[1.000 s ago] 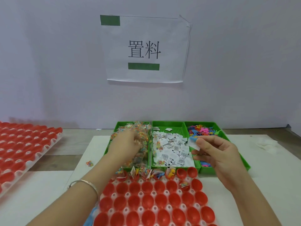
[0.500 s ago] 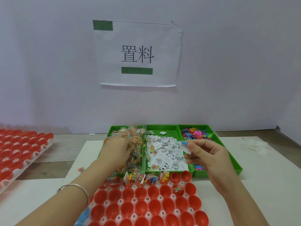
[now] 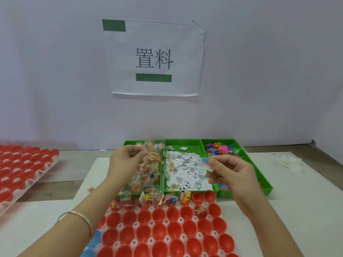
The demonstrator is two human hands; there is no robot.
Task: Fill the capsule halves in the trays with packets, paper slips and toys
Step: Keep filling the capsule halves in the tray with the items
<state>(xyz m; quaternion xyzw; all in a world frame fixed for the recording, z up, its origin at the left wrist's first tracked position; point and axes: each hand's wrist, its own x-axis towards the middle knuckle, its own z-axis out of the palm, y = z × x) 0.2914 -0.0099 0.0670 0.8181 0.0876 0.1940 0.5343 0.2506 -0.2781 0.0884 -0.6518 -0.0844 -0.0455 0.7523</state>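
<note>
A white tray of red capsule halves (image 3: pixel 159 230) lies in front of me; its far row holds packets, slips and toys. Three green bins stand behind it: clear packets (image 3: pixel 148 167) on the left, paper slips (image 3: pixel 185 169) in the middle, coloured toys (image 3: pixel 222 148) on the right. My left hand (image 3: pixel 124 162) pinches a clear packet above the packet bin. My right hand (image 3: pixel 230 171) is raised over the slip and toy bins, pinching a white paper slip and a small blue toy (image 3: pixel 205 160).
A second tray of red capsule halves (image 3: pixel 22 169) lies at the left. A stray packet (image 3: pixel 91 190) sits on the white board left of the bins. A paper sign (image 3: pixel 154 58) hangs on the wall behind. White crumpled material (image 3: pixel 291 162) lies at the right.
My left hand has lifted out of the packet pile with a packet pinched in its fingers. My right hand keeps its slip and blue toy, nearly still.
</note>
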